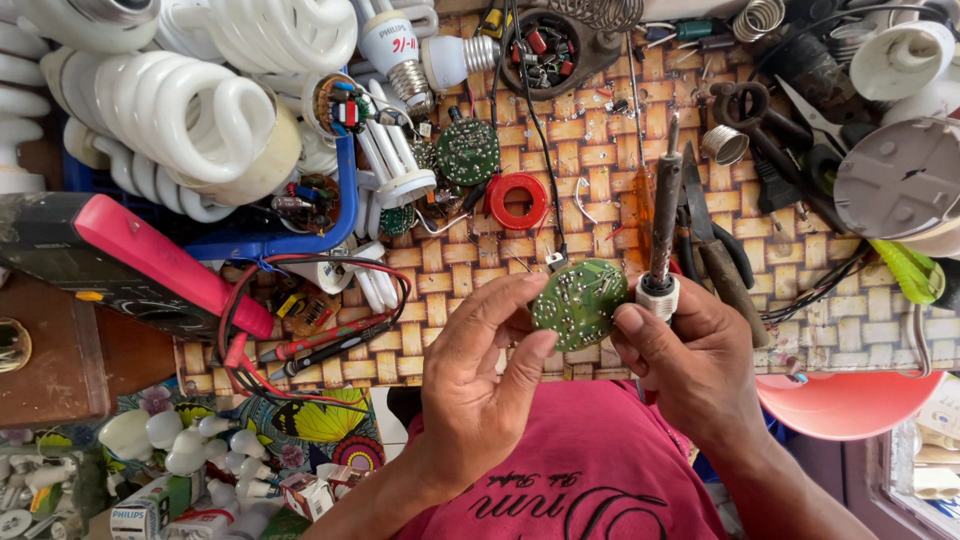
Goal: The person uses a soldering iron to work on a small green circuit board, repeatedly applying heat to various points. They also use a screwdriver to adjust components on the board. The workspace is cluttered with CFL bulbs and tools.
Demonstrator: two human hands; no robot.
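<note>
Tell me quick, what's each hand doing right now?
Left hand: closed on the round green circuit board, pinched at its edge.
Right hand: closed on the soldering iron, tip pointing away over the woven mat.

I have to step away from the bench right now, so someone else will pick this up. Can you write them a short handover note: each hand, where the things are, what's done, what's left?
Left hand: pinches the round green circuit board by its lower edge, solder side up, above the woven mat.
Right hand: grips the soldering iron, tip pointing away over the mat, not on the board.
Nearby: red wire coil, second green board, multimeter with probes at left.
Done: board is out of its lamp, with a black wire attached.
Left: nothing shows which joints need work; inspect first.
</note>
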